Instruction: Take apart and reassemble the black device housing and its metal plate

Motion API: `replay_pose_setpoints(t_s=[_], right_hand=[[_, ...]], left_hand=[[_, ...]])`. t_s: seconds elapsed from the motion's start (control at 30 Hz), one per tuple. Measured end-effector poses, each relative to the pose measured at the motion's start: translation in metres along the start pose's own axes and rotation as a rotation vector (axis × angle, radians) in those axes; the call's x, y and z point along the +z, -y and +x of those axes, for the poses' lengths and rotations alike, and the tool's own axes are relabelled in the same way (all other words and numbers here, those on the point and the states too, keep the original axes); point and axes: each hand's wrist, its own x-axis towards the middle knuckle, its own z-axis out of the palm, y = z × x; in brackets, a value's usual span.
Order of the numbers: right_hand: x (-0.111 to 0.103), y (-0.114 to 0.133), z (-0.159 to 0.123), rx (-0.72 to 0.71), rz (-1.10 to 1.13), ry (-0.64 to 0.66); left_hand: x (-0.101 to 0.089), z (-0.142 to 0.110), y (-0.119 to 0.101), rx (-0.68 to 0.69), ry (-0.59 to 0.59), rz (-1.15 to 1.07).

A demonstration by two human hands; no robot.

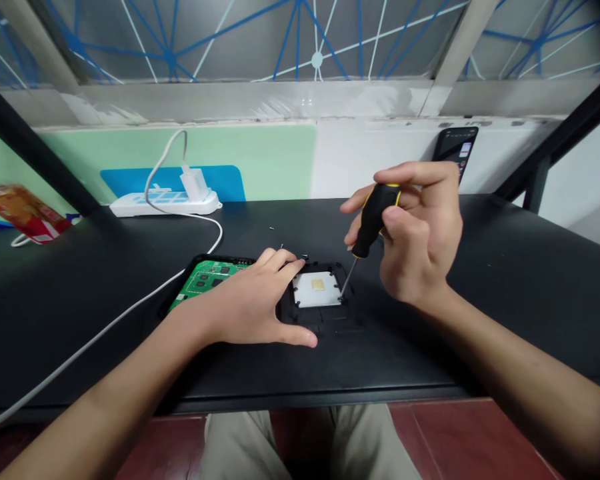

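Observation:
My right hand (420, 233) grips a black and yellow screwdriver (373, 220), tilted with its tip down. The tip meets the lower right corner of a white plate (307, 293) with a small yellowish square (318, 285) on it. That plate lies in a black plastic casing (330, 321) on the table. My left hand (260, 293) rests over the casing's left side, thumb stretched out and fingers spread. Partly under this hand is a green circuit board (200, 283) in a black shell. What the left fingertips touch is partly hidden.
Small screws (272, 229) lie on the black table (430, 360) beyond the casing. A white power strip (167, 203) with a plugged-in charger (194, 183) and white cable (105, 327) is at back left. A bottle (25, 207) stands far left; a phone (457, 147) leans at back right.

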Motion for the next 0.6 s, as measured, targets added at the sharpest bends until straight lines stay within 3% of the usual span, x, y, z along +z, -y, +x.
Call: replay_pose_setpoints(t_s=[0.1, 0.2, 0.6], right_hand=[[0.0023, 0.0003, 0.0001, 0.027, 0.089, 0.003], [0.0058, 0.0019, 0.0003, -0.033, 0.088, 0.009], [0.0089, 0.0033, 0.0013, -0.136, -0.200, -0.117]], left_hand=[[-0.0003, -0.0006, -0.0001, -0.003, 0.002, -0.007], [0.0001, -0.0004, -0.0005, -0.009, 0.002, -0.006], [0.0010, -0.0001, 0.0003, 0.012, -0.023, 0.010]])
